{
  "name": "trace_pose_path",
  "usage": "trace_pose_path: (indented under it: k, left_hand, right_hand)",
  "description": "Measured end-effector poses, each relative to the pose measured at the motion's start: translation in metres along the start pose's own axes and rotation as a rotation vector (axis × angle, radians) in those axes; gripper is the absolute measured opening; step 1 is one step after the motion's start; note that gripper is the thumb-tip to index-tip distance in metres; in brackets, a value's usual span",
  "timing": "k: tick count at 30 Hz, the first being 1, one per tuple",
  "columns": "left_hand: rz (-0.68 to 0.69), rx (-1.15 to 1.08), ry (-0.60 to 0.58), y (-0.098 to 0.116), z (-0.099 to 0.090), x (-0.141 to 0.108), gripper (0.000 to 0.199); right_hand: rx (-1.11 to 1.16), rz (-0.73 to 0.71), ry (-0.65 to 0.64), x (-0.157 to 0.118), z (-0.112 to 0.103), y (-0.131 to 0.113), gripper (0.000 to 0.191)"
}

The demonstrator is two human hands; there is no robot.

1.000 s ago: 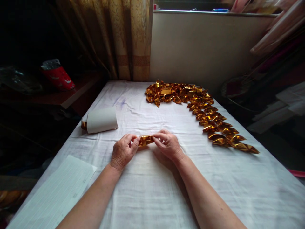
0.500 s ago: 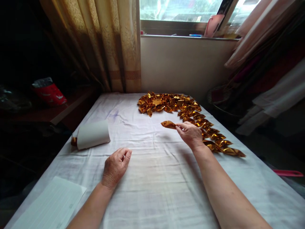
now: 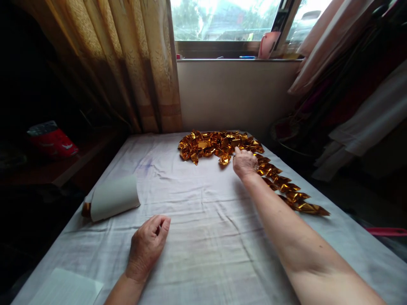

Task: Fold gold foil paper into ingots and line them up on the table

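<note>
Pieces of folded shiny gold foil (image 3: 203, 145) heaped at far edge of white-clothed surface (image 3: 203, 237), w/ rows down R edge: seemingly done; qty remaining unclear. L hand (image 3: 147, 246) loosely clenched; R hand (image 3: 244, 163) by heap, grip hidden, can't tell.

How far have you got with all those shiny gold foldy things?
Lots look done: there's a heap of gold pieces and a row on the right. The right hand is at the heap, but its grip is hidden. The left hand holds nothing I can see. Gold material peeks from under the curved white sheet; that may be what's left, but how much is hidden.
</note>
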State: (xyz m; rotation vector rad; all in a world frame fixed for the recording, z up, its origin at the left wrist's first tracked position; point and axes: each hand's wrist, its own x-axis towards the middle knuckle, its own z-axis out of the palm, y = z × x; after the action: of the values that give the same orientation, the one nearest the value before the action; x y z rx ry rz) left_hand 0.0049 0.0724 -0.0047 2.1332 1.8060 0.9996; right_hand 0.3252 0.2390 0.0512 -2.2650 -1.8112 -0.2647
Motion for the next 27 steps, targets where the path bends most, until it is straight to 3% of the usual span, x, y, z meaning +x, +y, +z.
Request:
trace_pose_path:
  k: [6,9,14,18,27]
  left_hand:
    - [-0.008,-0.011,-0.001,0.002,-0.002,0.001,0.038]
    - [-0.012,-0.015,-0.002,0.003,-0.003,0.001,0.038]
    - [0.002,-0.017,-0.007,0.001,-0.002,0.000,0.037]
    - [-0.002,-0.025,-0.008,0.000,-0.001,0.000,0.037]
    - [-0.017,-0.039,-0.008,-0.001,0.000,0.000,0.036]
  right_hand:
    - [0.109,-0.172,-0.133,-0.073,0.021,-0.046,0.026]
    - [0.130,-0.160,-0.143,-0.086,0.024,-0.050,0.026]
    - [0.096,-0.002,-0.115,-0.056,0.019,-0.028,0.035]
    - [0.078,0.023,-0.156,-0.033,0.022,-0.017,0.032]
    - [0.072,0.049,-0.157,-0.010,0.041,-0.029,0.032]
